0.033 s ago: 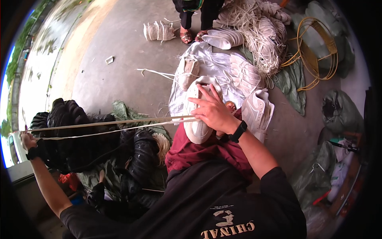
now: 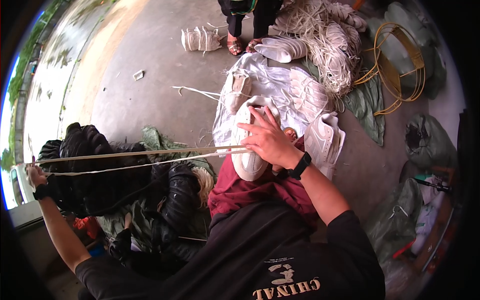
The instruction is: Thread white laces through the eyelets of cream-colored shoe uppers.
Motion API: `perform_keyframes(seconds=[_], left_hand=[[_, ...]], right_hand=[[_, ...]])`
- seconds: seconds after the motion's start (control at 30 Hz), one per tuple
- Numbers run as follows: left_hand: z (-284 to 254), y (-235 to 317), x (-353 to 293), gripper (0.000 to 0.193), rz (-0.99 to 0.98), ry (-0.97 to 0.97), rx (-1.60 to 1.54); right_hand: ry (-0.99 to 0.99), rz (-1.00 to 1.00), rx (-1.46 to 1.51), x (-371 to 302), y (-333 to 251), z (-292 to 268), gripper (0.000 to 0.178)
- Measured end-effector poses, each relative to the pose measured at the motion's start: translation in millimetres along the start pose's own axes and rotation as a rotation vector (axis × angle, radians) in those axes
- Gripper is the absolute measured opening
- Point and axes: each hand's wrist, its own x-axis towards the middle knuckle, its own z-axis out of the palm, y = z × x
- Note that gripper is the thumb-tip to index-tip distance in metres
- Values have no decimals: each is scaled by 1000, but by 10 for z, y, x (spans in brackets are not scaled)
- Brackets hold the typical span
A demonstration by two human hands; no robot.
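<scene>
A white sneaker (image 2: 248, 167) rests over my lap, its toe toward me. My right hand (image 2: 274, 142) grips it across the lacing area, with some fingers spread over the upper. From the shoe, a white shoelace (image 2: 150, 154) runs out to the left in two taut strands. Far out at the left edge, my left hand (image 2: 36, 176) is closed on the end of that lace. Another white shoe (image 2: 236, 92) lies just beyond on a white sheet (image 2: 227, 120). Beside my right wrist, more white sneakers (image 2: 322, 137) stand together.
Bundled black shoe parts (image 2: 85, 155) are heaped at my left. Tied white shoe uppers (image 2: 335, 50) pile up at the far right, near a yellow wire frame (image 2: 395, 65). Another person's feet (image 2: 242, 46) stand ahead. Green sacks (image 2: 395, 215) line the right side.
</scene>
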Motion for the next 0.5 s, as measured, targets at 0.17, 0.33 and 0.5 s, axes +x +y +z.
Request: perform_keyframes(seconds=[0.17,0.33,0.5], left_hand=[[-122,60,-52,25,75,65,34],[-728,36,703,39,-95,-102,-67],[-841,-87,1002,34,-120,-176,-9]], right_hand=[[36,10,34,46,-88,41,4],[154,-23,73,123,-211,121,4],[205,22,25,158,-356,101,5]])
